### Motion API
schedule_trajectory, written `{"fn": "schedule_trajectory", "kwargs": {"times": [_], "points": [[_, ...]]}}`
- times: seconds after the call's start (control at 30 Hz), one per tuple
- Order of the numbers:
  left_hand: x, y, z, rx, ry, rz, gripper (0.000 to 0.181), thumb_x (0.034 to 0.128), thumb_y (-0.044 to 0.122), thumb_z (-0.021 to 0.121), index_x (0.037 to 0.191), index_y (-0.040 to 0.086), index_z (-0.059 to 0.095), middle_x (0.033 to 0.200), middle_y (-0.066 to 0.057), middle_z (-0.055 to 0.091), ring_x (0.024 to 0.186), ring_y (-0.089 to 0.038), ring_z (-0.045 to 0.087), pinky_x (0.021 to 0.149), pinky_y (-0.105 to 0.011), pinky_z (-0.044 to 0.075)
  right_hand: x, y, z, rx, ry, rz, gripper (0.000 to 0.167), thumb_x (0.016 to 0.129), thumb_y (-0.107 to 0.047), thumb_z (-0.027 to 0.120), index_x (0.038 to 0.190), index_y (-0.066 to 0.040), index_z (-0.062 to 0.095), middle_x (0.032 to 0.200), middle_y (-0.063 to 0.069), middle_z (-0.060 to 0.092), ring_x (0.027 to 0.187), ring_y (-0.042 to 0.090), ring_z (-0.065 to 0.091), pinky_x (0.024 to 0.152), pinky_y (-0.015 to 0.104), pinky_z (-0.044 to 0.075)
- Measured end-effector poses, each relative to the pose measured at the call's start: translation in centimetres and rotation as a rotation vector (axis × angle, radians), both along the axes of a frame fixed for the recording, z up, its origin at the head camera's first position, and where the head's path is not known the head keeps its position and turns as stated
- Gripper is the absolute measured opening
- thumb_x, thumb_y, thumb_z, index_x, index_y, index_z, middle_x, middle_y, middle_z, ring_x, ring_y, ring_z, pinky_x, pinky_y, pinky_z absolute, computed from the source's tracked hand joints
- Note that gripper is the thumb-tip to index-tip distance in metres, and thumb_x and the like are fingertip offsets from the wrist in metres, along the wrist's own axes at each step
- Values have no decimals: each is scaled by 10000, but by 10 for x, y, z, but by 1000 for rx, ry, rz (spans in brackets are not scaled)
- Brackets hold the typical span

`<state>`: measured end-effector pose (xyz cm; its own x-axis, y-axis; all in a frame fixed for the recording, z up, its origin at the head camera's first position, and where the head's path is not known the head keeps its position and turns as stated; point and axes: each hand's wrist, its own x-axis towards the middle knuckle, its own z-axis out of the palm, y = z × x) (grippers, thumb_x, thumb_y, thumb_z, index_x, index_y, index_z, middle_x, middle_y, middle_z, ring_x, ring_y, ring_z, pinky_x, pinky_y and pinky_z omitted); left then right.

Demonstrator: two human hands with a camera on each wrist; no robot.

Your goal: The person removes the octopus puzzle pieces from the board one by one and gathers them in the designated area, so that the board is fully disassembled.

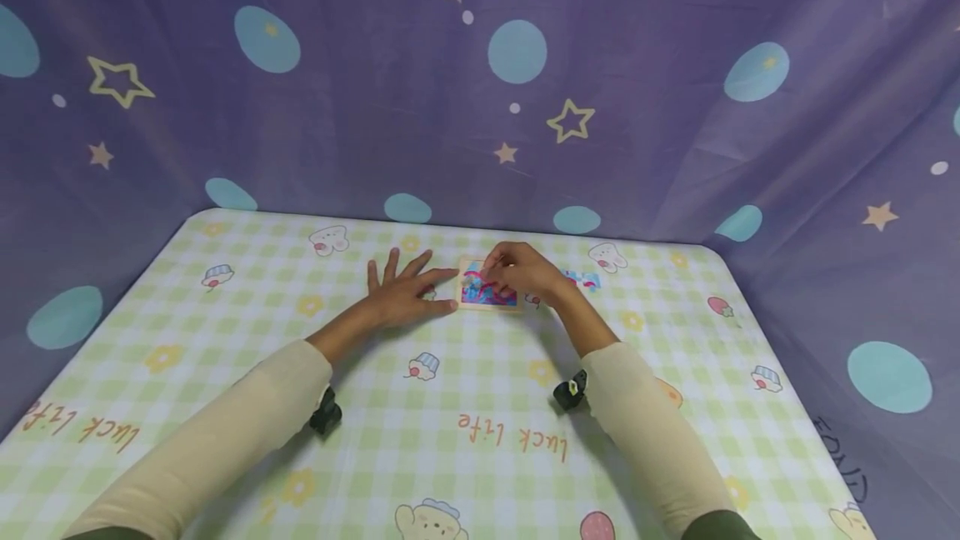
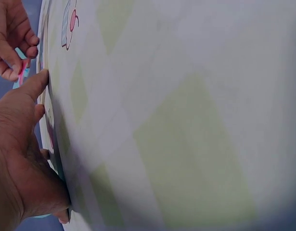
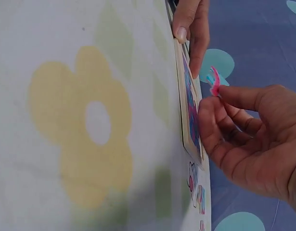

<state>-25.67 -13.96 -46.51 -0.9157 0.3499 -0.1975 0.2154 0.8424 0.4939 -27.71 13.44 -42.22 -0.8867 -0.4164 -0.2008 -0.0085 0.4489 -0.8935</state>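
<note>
Pink and light blue, a small thin piece point(image 3: 215, 83) is pinched in the right hand point(image 1: 521, 269), just above a rectangular, pale-rimmed board point(image 1: 487, 309). Left of that grip, the left hand point(image 1: 405, 294) is spread, thumb and forefinger touching the board's edge. Right of the grip lie loose pieces point(image 1: 589, 281); nearer the person, smooth checked cloth point(image 1: 375, 448) reads "luck life", upside down.

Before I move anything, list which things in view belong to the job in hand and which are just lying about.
Job:
wood-framed picture board, touched by the left hand
pink-and-blue piece, pinched by the right hand
loose pieces right of the board, likely, given similar colours

Not job (surroundings; no stray objects that I can see):
checked tablecloth
purple curtain
</note>
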Motion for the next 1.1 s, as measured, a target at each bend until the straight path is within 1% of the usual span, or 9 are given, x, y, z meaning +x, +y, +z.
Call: {"fn": "schedule_trajectory", "kwargs": {"times": [0.13,0.27,0.37,0.53,0.67,0.77,0.87,1.0,1.1], "points": [[-3,0,-3,3,7,-1,790,1009,816,617,1710,486,464,1936,-8,73,1728,-506,-274,1290,-791,-263,3,5,3,-33,10,-22,130,1092,-102,706,1177,-6,686,1080,155,736,897,261,745,858,366,668],[-4,0,-4,8,7,-2,769,1018,778,637,1707,481,471,1936,-13,72,1725,-511,-277,1287,-788,-273,7,13,6,-18,18,-14,152,1097,-133,696,1192,-15,686,1085,157,733,925,298,757,884,425,676],[-4,0,-4,9,5,-5,766,1019,770,641,1708,484,469,1936,-12,65,1723,-509,-284,1283,-786,-281,10,20,7,-11,17,-15,160,1097,-141,691,1196,-16,679,1077,159,749,946,317,767,862,442,673],[-4,0,-5,7,2,-11,762,1025,773,633,1713,504,448,1937,-1,53,1723,-499,-292,1281,-788,-281,15,32,4,-27,14,-37,160,1102,-127,691,1204,-10,656,1098,173,773,967,326,789,823,414,658],[-3,0,-4,6,1,-18,751,1034,768,627,1715,513,440,1937,6,42,1722,-494,-298,1280,-794,-277,18,41,1,-47,28,-61,158,1104,-102,690,1211,6,647,1092,186,779,933,301,788,790,372,626],[-3,0,-4,8,-4,-19,747,1036,764,628,1715,517,438,1937,16,31,1718,-486,-313,1278,-789,-285,20,47,-1,-63,39,-79,172,1112,-104,686,1219,24,644,1081,202,786,906,306,787,778,385,624],[-3,-1,-4,8,-6,-18,746,1038,758,629,1716,515,438,1937,19,26,1716,-484,-319,1278,-786,-288,22,52,-1,-71,44,-94,210,1116,-112,692,1242,49,647,1122,240,791,943,324,819,843,417,682],[-4,-2,-6,7,-7,-15,753,1033,778,618,1717,522,431,1937,30,17,1715,-476,-326,1279,-782,-291,25,59,-2,-95,32,-111,248,1106,-77,704,1272,98,646,1176,299,772,987,329,835,938,443,704],[-3,-2,-7,8,-5,-15,758,1028,794,611,1715,529,430,1937,30,18,1716,-476,-324,1280,-780,-291,27,65,-2,-97,32,-121,258,1098,-60,710,1279,112,650,1181,308,763,979,309,838,948,430,704]]}}
